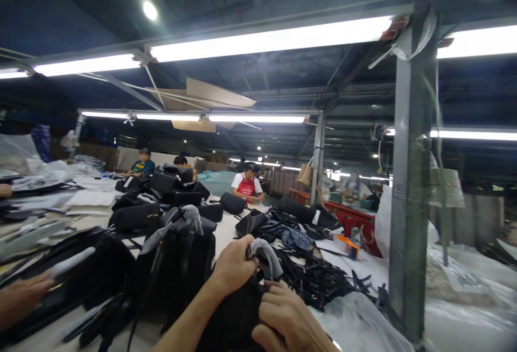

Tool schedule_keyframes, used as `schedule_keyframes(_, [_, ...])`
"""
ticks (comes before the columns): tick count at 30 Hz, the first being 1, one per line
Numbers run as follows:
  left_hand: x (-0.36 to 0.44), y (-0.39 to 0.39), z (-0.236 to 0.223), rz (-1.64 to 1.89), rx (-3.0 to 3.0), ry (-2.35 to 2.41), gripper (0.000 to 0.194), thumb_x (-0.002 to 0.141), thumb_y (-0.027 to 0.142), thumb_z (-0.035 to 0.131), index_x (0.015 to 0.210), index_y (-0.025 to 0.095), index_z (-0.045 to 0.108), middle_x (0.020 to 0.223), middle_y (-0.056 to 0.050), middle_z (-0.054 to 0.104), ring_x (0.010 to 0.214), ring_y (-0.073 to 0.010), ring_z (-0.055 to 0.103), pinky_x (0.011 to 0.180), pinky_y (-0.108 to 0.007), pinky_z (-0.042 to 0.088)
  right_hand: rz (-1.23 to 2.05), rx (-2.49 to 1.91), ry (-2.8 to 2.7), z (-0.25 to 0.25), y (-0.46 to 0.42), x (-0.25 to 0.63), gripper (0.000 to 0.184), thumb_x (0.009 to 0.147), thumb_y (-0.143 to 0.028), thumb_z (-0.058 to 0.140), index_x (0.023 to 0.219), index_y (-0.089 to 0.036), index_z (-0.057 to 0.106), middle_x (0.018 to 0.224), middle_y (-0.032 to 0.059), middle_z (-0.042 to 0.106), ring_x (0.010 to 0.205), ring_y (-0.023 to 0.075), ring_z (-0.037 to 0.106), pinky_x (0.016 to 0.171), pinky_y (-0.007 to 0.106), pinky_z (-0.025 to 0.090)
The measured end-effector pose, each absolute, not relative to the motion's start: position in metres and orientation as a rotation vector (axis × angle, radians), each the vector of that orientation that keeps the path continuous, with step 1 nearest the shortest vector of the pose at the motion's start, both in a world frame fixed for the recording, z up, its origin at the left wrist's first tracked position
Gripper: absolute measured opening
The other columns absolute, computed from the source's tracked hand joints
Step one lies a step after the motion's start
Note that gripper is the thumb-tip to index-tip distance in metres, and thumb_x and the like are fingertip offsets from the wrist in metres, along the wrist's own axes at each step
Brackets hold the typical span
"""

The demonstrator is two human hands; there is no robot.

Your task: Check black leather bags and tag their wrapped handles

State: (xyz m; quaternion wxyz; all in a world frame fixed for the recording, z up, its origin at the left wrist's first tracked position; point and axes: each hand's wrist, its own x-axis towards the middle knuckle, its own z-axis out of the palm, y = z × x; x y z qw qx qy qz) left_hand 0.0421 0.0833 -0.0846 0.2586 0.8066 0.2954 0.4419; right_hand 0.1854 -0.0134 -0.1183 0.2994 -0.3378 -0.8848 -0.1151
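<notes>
A black bag (232, 314) stands upright right in front of me, its lower part cut off by the frame's bottom edge. Its top handle (270, 255) arches up in a pale grey wrapping. My left hand (237, 266) is closed around the left end of that handle. Curled against the bag's upper right side, just below the handle's other end, is my right hand (288, 314); its fingertips are partly hidden. Close by on the left stands another black bag (181, 266) with a wrapped handle.
A co-worker's hand (26, 295) touches a wrapped handle at the left. Black straps (319, 279) lie piled on the right, beside an orange tape roll (346, 246). A metal post (410, 179) rises at the right. People sit farther back, one in a red apron (246, 186).
</notes>
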Motion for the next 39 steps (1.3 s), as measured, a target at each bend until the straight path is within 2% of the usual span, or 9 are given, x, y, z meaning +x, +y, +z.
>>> schedule_keyframes(2, [0.043,0.087,-0.088,1.217,2.142,0.812,0.010,0.067,0.015,0.061,0.072,0.020,0.053,0.062,0.006,0.052,0.061,-0.0121,0.050,0.058,-0.022,0.036,-0.016,-0.931,-2.172,-0.116,-0.018,0.186,0.045,0.097,-0.036,0.029,0.064,-0.021,0.055,0.079,0.0051,0.068,0.074,0.0156,0.062,0.074,0.027,0.044])
schedule_keyframes(4, [0.044,0.090,-0.090,1.216,2.097,0.805,0.012,0.069,0.017,0.062,0.074,0.021,0.052,0.060,0.007,0.051,0.055,-0.0110,0.049,0.053,-0.021,0.035,0.206,-1.054,-1.884,-0.116,-0.020,0.185,0.042,0.096,-0.040,0.032,0.069,-0.021,0.058,0.090,0.0060,0.070,0.080,0.0169,0.065,0.074,0.026,0.045])
schedule_keyframes(9, [0.048,0.094,-0.094,1.235,1.998,0.772,0.022,0.074,0.025,0.064,0.085,0.022,0.046,0.060,0.009,0.053,0.044,-0.0087,0.049,0.046,-0.020,0.035,0.333,-1.333,-1.506,-0.123,-0.009,0.179,0.010,0.077,-0.032,0.057,0.077,-0.022,0.058,0.062,-0.0016,0.069,0.059,0.0174,0.060,0.059,0.026,0.039])
schedule_keyframes(12, [0.049,0.095,-0.096,1.275,1.941,0.693,0.028,0.072,0.021,0.063,0.090,0.024,0.042,0.063,0.010,0.053,0.047,-0.0090,0.050,0.046,-0.019,0.036,0.303,-1.300,-1.563,-0.126,0.000,0.175,0.004,0.069,-0.024,0.058,0.072,-0.022,0.059,0.065,-0.0028,0.066,0.056,0.0144,0.054,0.055,0.025,0.036])
schedule_keyframes(17, [0.036,0.094,-0.092,1.234,1.961,0.405,0.030,0.065,0.009,0.063,0.089,0.021,0.049,0.067,0.008,0.051,0.060,-0.0089,0.051,0.056,-0.019,0.040,0.345,-1.339,-1.549,-0.125,0.007,0.172,0.007,0.067,-0.023,0.057,0.067,-0.020,0.064,0.054,-0.0046,0.056,0.055,0.0136,0.049,0.053,0.024,0.033])
schedule_keyframes(22, [0.028,0.088,-0.069,1.066,1.818,0.368,0.027,0.074,0.027,0.063,0.098,0.014,0.066,0.086,-0.004,0.068,0.073,-0.0133,0.060,0.068,-0.024,0.046,0.330,-1.264,-1.590,-0.122,0.010,0.174,0.012,0.072,-0.027,0.057,0.071,-0.020,0.067,0.060,-0.0021,0.063,0.058,0.0159,0.053,0.057,0.026,0.037])
schedule_keyframes(26, [0.041,0.088,-0.052,1.217,1.876,0.483,0.029,0.070,0.024,0.065,0.096,0.012,0.071,0.083,-0.005,0.071,0.071,-0.0148,0.060,0.070,-0.027,0.047,0.313,-1.219,-1.568,-0.121,0.014,0.178,0.014,0.075,-0.032,0.059,0.075,-0.021,0.068,0.070,0.0007,0.067,0.067,0.0198,0.059,0.064,0.029,0.042])
schedule_keyframes(34, [0.052,0.068,-0.043,1.563,1.931,0.534,0.012,0.071,0.020,0.063,0.079,0.017,0.072,0.071,0.000,0.067,0.070,-0.0152,0.058,0.070,-0.026,0.046,0.422,-1.065,-1.490,-0.122,0.017,0.177,0.011,0.073,-0.031,0.065,0.074,-0.019,0.066,0.069,0.0002,0.063,0.068,0.0185,0.055,0.064,0.028,0.040])
schedule_keyframes(39, [0.037,0.040,-0.069,1.576,1.904,0.447,0.027,0.074,0.016,0.061,0.101,0.020,0.064,0.075,0.000,0.071,0.069,-0.0160,0.064,0.069,-0.027,0.049,0.496,-0.984,-1.413,-0.122,0.018,0.175,0.022,0.075,-0.032,0.067,0.067,-0.021,0.049,0.060,-0.0054,0.051,0.058,0.0132,0.046,0.057,0.025,0.035])
